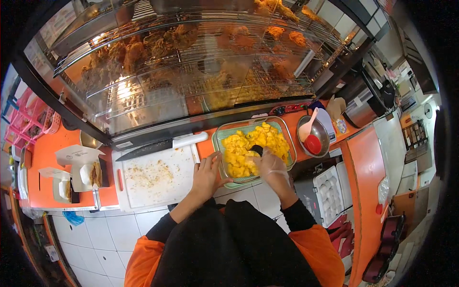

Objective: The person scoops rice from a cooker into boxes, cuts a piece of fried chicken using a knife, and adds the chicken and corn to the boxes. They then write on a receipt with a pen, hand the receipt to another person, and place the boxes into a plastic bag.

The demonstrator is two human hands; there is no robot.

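Scrambled egg (238,152) lies in chunks on a green perforated liner inside a clear rectangular tray (294,158). My left hand (205,177) is bare and grips the tray's near left corner, fingers along the side and thumb towards the front. A clear plastic glove covers my right hand (273,172), which is down in the egg. Its fingers close on a small black utensil (256,150), partly hidden by egg and fingers. To the left, a kitchen knife (157,147) with a white handle lies along the far side of a crumb-strewn white cutting board (161,179).
A glass display cabinet (200,71) of fried chicken stands behind the counter. At right are a metal bowl (300,123) with a pinkish spoon and red cup, and an egg tray (330,195) lower down. Open boxes (80,158) with rice and chicken sit at left.
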